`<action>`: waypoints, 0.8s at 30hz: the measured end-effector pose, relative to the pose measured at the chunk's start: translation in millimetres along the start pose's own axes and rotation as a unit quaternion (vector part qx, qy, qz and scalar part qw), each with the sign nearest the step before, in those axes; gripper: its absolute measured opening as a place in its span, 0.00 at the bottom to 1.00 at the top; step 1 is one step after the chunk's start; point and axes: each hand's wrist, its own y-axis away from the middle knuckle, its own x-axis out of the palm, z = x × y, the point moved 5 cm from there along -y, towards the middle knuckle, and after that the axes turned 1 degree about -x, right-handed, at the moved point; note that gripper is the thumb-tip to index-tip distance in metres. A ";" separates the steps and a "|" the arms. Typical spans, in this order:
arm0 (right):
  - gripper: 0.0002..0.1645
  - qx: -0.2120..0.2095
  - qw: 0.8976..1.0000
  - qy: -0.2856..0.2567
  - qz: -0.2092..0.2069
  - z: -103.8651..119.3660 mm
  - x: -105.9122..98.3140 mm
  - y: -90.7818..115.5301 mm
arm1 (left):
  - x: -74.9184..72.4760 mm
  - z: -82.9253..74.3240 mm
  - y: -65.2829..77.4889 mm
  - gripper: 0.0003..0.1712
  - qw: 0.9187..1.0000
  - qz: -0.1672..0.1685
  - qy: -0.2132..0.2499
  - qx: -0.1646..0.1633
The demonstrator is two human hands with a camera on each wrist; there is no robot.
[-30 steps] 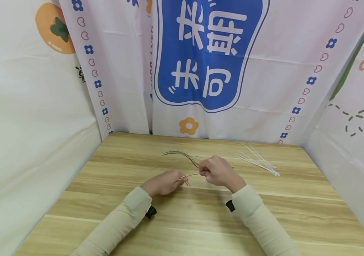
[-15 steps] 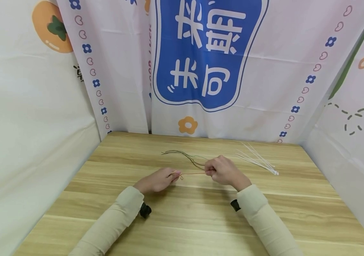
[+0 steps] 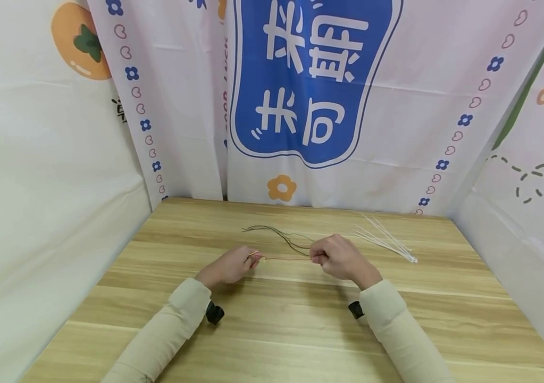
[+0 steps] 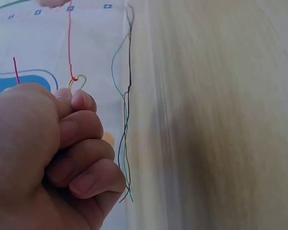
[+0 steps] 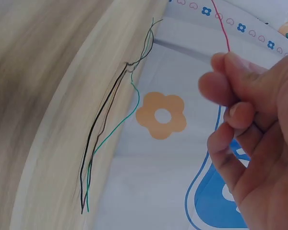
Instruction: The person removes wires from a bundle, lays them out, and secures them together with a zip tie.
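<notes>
With the left hand (image 3: 233,265) pinching a yellow wire loop (image 4: 85,80) just left of centre, the right hand (image 3: 341,257) pinches the red wire (image 4: 69,43), strung mid-frame between them. Just beyond: black, brown, green wires (image 4: 130,62). White cable ties (image 3: 410,258) right. Printed cloth (image 3: 190,106) up top.

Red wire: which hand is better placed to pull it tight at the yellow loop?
Probably the right hand: it pinches the red wire away from the yellow loop, and the stretch between looks nearly straight. The left hand pinches the loop's base, likely better for steadying it.
</notes>
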 end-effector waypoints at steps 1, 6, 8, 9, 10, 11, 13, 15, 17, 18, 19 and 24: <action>0.19 -0.003 1.000 0.002 0.000 0.1 -0.1 0.6 | -0.3 -0.6 0.3 0.23 1.000 0.000 0.000 0.000; 0.18 -0.003 1.000 0.012 0.002 -2.1 5.0 1.6 | 0.5 -4.6 -0.6 0.26 1.000 -0.012 -0.009 0.017; 0.18 -0.013 1.000 0.017 0.000 -1.8 10.0 1.6 | 3.3 -6.5 -1.8 0.26 1.000 -0.015 -0.014 0.020; 0.18 -0.021 1.000 0.021 -0.002 -1.3 12.8 1.4 | 5.3 -7.7 -2.7 0.26 0.999 -0.017 -0.016 0.022; 0.18 -0.030 0.999 0.026 -0.005 -0.8 15.2 1.5 | 7.9 -8.6 -4.3 0.26 1.000 -0.016 -0.015 0.021; 0.18 -0.039 0.999 0.030 -0.006 0.1 17.5 1.5 | 10.5 -10.3 -5.8 0.26 1.000 -0.014 -0.012 0.022; 0.19 -0.056 0.998 0.034 -0.007 4.1 20.5 1.4 | 15.2 -12.6 -8.8 0.26 1.000 -0.012 -0.008 0.021; 0.21 -0.066 0.997 0.037 0.000 7.8 22.1 0.6 | 17.6 -13.0 -11.5 0.27 1.000 -0.015 -0.003 0.016; 0.22 -0.069 0.997 0.032 0.010 10.6 22.1 0.3 | 16.5 -10.9 -13.1 0.27 1.000 -0.025 0.005 0.005; 0.22 -0.073 0.997 0.029 0.012 11.2 21.5 0.8 | 15.0 -8.6 -13.4 0.27 0.999 -0.033 0.008 -0.004; 0.23 -0.073 0.997 0.026 0.014 11.0 20.9 1.2 | 13.2 -5.6 -13.4 0.27 0.999 -0.041 0.016 -0.012; 0.21 -0.055 0.998 0.020 0.019 -0.4 16.1 5.8 | 4.8 5.2 -9.4 0.27 0.997 -0.059 0.036 -0.017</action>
